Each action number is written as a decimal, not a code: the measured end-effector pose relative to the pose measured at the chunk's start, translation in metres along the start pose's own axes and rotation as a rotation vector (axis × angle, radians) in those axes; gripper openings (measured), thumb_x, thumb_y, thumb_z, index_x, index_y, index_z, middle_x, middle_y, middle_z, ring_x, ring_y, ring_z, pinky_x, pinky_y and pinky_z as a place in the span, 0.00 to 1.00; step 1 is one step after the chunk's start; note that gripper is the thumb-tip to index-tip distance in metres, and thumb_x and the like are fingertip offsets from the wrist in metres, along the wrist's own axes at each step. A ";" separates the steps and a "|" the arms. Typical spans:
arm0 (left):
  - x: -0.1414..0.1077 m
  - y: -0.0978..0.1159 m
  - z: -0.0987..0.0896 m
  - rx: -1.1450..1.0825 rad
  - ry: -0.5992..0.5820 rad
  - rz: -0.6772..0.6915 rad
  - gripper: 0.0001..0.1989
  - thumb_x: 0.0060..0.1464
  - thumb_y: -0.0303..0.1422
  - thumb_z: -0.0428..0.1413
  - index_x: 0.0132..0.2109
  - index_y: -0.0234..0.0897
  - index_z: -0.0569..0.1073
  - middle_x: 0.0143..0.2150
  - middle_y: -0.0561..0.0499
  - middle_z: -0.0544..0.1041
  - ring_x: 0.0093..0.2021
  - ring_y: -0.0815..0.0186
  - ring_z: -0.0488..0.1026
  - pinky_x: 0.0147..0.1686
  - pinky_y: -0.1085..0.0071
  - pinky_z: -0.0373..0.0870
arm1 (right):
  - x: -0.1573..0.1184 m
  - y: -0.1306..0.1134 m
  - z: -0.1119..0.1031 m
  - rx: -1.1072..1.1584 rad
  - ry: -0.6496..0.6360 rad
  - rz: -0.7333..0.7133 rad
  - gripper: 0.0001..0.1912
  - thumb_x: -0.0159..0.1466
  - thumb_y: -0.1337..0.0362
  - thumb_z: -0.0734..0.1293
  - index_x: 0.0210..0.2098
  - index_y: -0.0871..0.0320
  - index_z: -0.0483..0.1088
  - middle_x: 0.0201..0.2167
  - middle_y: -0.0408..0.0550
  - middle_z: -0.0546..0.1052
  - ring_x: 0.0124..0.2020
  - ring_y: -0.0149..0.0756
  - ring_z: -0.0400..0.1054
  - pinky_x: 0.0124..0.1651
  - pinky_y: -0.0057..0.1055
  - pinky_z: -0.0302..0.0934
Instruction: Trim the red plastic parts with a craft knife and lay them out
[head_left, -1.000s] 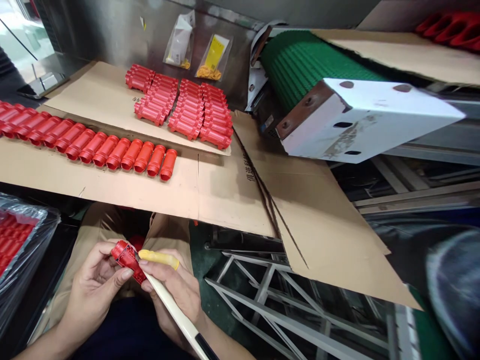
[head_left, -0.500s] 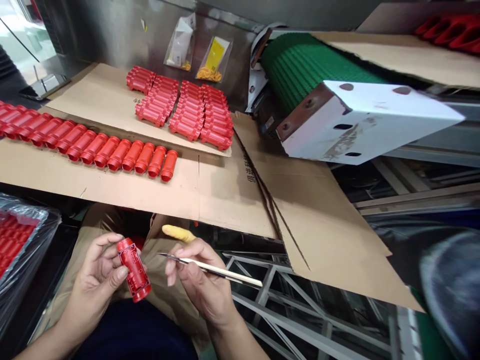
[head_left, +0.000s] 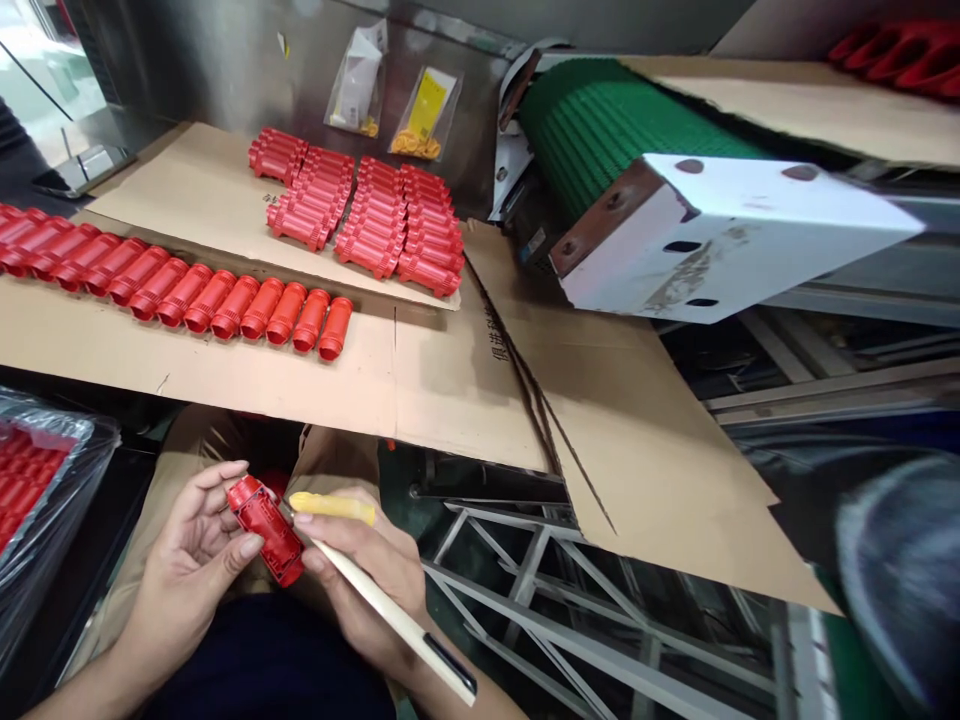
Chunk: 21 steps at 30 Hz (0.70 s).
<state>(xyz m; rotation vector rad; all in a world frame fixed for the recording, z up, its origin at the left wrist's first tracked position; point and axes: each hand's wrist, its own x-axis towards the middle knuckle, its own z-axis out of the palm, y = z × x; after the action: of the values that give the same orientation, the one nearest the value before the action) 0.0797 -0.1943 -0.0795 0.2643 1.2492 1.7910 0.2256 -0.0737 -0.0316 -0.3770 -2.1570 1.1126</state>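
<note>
My left hand holds a red ribbed plastic tube, tilted, between the thumb and fingers. Dark outlines mark the tube's raised side. In my right hand is a slim cream-handled tool with a black piece near its rear end. Its thin tip points at the tube's upper right side; whether it touches cannot be made out. A yellow finger cot covers one finger of the right hand, close to the tube. Right fingertips are beside the tube's lower right side.
A row of red tubes lies on cardboard, with stacked red parts behind. Two plastic bags lie farther back. A green conveyor belt with a white metal end plate stands right. A lined crate of red parts is at left.
My right hand has moved left to the tube, and the tool has swung so its handle slopes down to the right. The tube has tilted slightly in my left hand.
</note>
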 end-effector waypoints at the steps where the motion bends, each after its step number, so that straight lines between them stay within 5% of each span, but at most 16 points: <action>1: 0.000 0.001 0.000 0.004 0.018 -0.008 0.25 0.55 0.34 0.72 0.59 0.48 0.77 0.46 0.50 0.85 0.41 0.66 0.84 0.42 0.76 0.81 | 0.000 -0.001 0.001 -0.011 -0.010 -0.021 0.12 0.75 0.68 0.68 0.57 0.58 0.76 0.49 0.56 0.84 0.49 0.42 0.78 0.52 0.40 0.76; 9: -0.001 -0.006 -0.005 0.027 0.002 0.008 0.24 0.54 0.33 0.73 0.56 0.44 0.77 0.44 0.50 0.84 0.40 0.66 0.83 0.41 0.77 0.80 | -0.003 0.001 0.012 -0.115 0.022 -0.141 0.16 0.71 0.74 0.68 0.57 0.63 0.76 0.46 0.59 0.84 0.45 0.44 0.76 0.46 0.41 0.78; 21: 0.000 -0.004 -0.002 0.005 0.017 -0.003 0.24 0.53 0.32 0.74 0.54 0.41 0.76 0.42 0.49 0.85 0.37 0.66 0.83 0.39 0.76 0.81 | -0.008 -0.004 0.015 -0.121 0.040 -0.084 0.18 0.71 0.74 0.66 0.58 0.58 0.74 0.47 0.58 0.84 0.46 0.46 0.78 0.47 0.44 0.78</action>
<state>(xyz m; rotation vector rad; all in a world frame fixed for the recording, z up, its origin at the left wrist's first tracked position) 0.0812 -0.1952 -0.0838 0.2498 1.2658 1.7913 0.2211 -0.0892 -0.0382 -0.3567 -2.1896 0.9243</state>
